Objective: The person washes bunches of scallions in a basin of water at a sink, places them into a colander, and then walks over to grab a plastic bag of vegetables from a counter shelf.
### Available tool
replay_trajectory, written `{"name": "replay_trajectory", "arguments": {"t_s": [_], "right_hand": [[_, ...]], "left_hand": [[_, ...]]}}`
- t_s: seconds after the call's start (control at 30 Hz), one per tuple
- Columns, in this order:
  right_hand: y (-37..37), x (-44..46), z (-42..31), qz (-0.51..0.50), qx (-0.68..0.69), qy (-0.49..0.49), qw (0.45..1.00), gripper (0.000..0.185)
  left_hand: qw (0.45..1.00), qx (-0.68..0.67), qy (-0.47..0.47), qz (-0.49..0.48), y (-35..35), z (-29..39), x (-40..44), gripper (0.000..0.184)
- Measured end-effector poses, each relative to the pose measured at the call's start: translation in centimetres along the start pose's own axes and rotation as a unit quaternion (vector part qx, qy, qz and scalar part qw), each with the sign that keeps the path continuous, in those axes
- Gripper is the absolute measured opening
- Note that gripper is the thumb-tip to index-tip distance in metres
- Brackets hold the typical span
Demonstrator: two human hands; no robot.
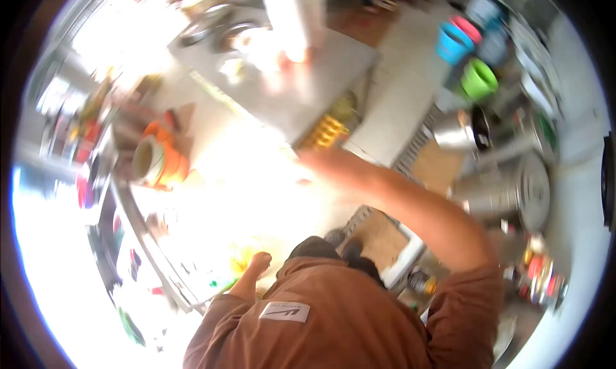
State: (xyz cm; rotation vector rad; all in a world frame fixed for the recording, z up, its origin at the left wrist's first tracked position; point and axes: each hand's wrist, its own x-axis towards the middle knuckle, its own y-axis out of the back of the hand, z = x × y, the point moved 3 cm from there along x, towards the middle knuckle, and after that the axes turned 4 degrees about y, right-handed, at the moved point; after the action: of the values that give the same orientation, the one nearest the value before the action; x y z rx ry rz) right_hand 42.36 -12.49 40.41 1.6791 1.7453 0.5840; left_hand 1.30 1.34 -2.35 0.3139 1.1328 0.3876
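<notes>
My right arm stretches forward over a brightly overexposed surface. My right hand (324, 170) is smeared by motion and glare, so its fingers do not show clearly, nor does anything in them. Close to my body on the left, my left hand (260, 262) is closed, with its fingers curled. Right beside it is a yellow, blurred patch (242, 257); whether the hand grips it I cannot tell. A small green item (221, 285) lies near my left forearm. Strong light hides most of the surface between the hands.
Ahead stands a metal table (333, 61) with white containers (295, 16) on it. Orange pots (170, 163) are at the left. Blue (454, 43) and green buckets (479, 79), a steel pot (459, 130) and a large steel drum (507, 189) line the right wall.
</notes>
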Motion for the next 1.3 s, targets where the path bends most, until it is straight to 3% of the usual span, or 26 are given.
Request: {"name": "replay_trajectory", "arguments": {"t_s": [0.03,0.07,0.1,0.13,0.17,0.2,0.23,0.3,0.37,0.43,0.57,0.63,0.7,0.8,0.83,0.87,0.9,0.93,0.97,1.0,1.07,1.17,1.3], "right_hand": [[-4.2,-2.6,5.6,0.035,-0.019,0.011,0.999,0.021],[-6.5,-5.9,8.8,0.082,-0.098,-0.01,0.992,0.023],[-5.1,1.4,10.0,0.131,-0.299,-0.044,0.944,0.026],[-8.3,2.2,14.0,0.053,-0.392,-0.075,0.915,0.024],[-11.7,0.8,14.3,-0.02,-0.268,-0.098,0.958,0.024],[-17.6,-0.9,12.8,-0.034,-0.077,-0.087,0.993,0.027],[-19.2,-0.2,12.2,0.028,0.018,-0.036,0.999,0.033],[-21.8,-1.4,12.8,0.037,0.047,-0.025,0.998,0.042],[-24.0,-0.2,14.2,0.023,0.096,-0.086,0.991,0.042],[-25.8,0.6,17.0,0.024,0.082,-0.11,0.99,0.039],[-26.4,1.1,20.9,-0.006,0.066,-0.198,0.978,0.031],[-27.7,3.0,21.8,-0.03,0.06,-0.222,0.973,0.031],[-27.7,4.7,22.4,-0.073,0.033,-0.319,0.945,0.03],[-26.6,12.8,19.4,-0.116,0.059,-0.28,0.951,0.032],[-26.9,15.7,18.4,-0.15,0.053,-0.268,0.95,0.032],[-26.4,18.6,17.9,-0.077,0.03,-0.239,0.967,0.032],[-25.4,22.1,17.9,-0.004,0.007,-0.199,0.98,0.032],[-24.9,24.9,16.4,-0.051,0.0,-0.176,0.983,0.032],[-24.2,27.7,14.0,-0.027,0.032,-0.171,0.984,0.032],[-23.5,30.9,13.0,0.009,0.06,-0.167,0.984,0.033],[-23.4,35.3,12.6,-0.031,0.061,-0.151,0.986,0.033],[-23.7,39.9,13.7,-0.092,0.05,-0.151,0.983,0.033],[-24.7,49.5,19.1,-0.173,-0.002,-0.143,0.975,0.032]], "left_hand": [[0.998,0.046,-0.029,-0.017,-4.2,0.2,-3.1,0.025],[0.999,0.008,-0.039,-0.012,-8.0,0.7,-6.2,0.029],[0.991,-0.035,-0.122,0.049,1.3,4.1,1.6,0.03],[0.976,0.064,-0.185,0.093,2.5,3.7,2.3,0.031],[0.953,0.166,-0.229,0.108,1.3,1.4,0.8,0.031],[0.969,0.166,-0.162,0.087,1.6,-4.6,-5.3,0.031],[0.973,0.157,-0.135,0.101,3.2,-6.3,-5.8,0.032],[0.995,-0.026,0.036,0.094,1.2,-9.2,-6.4,0.031],[0.992,0.022,0.055,0.114,2.5,-12.3,-5.0,0.029],[0.986,-0.081,0.108,0.095,3.2,-12.9,-3.5,0.028],[0.966,-0.215,0.093,0.106,4.8,-12.0,1.7,0.029],[0.975,-0.194,0.061,0.085,8.5,-11.2,3.4,0.03],[0.976,-0.192,0.052,0.091,11.9,-9.9,5.3,0.031],[0.974,-0.183,0.057,0.124,18.8,-10.9,7.4,0.034],[0.987,-0.103,0.049,0.114,21.6,-12.9,8.8,0.033],[0.982,-0.011,-0.03,0.186,23.6,-14.1,9.4,0.031],[0.986,0.095,0.005,0.139,27.1,-12.6,8.4,0.03],[0.964,0.213,-0.025,0.16,28.1,-15.5,11.0,0.031],[0.958,0.063,0.01,0.279,31.1,-16.2,8.2,0.03],[0.944,-0.138,0.093,0.284,33.9,-15.9,6.5,0.031],[0.882,-0.32,0.138,0.318,35.4,-18.4,7.1,0.033],[0.837,-0.384,0.193,0.339,35.8,-19.5,4.6,0.029],[0.833,-0.369,0.257,0.323,29.4,-22.4,5.8,0.031]]}}
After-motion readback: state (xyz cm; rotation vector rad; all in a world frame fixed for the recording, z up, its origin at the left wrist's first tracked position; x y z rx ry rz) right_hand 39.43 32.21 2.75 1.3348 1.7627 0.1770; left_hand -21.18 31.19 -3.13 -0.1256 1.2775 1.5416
